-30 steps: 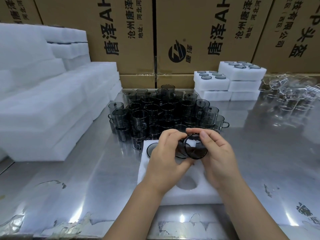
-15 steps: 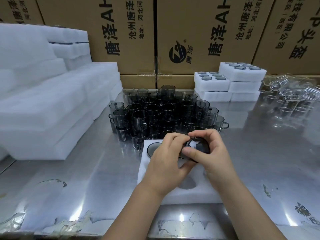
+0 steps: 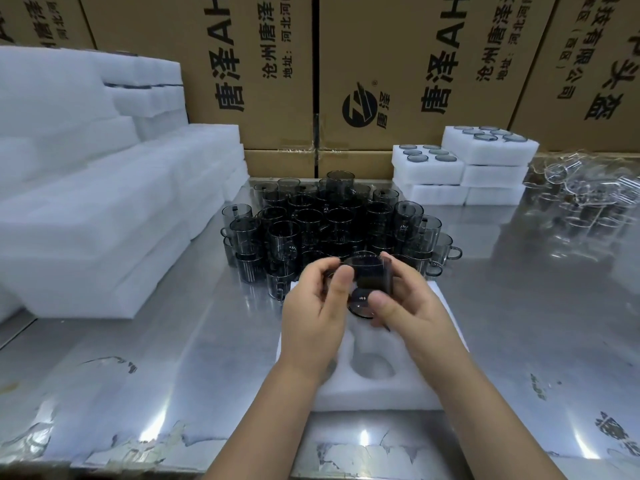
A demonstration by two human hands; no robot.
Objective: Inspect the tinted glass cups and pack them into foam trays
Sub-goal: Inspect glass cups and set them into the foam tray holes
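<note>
Head view. A person's left hand (image 3: 313,306) and right hand (image 3: 412,306) held one tinted glass cup (image 3: 369,275) between them, above the far half of a white foam tray (image 3: 381,396) lying on the steel worktop (image 3: 173,358). The grip of each hand was clamped on the cup, thumbs on the near wall and fingers curled over the far side. A dark round glass form (image 3: 360,304) showed just beneath the cup; whether it sat in a pocket could not be told. One empty pocket (image 3: 372,367) lay open nearer the person. Behind the tray stood a dense cluster of unpacked tinted cups (image 3: 329,223), some stacked; filled trays (image 3: 427,164) stood far right of it, spare foam blocks (image 3: 104,202) to the left, clear glassware (image 3: 581,202) at the right edge, and cartons (image 3: 277,64) along the back. The cup was judged light, rigid, thin-walled and smooth, hence slippery and liable to chip against its neighbours. It was best taken by the wall with opposed thumb and fingers, not by the handle alone, and lowered straight into the soft, yielding foam.
</note>
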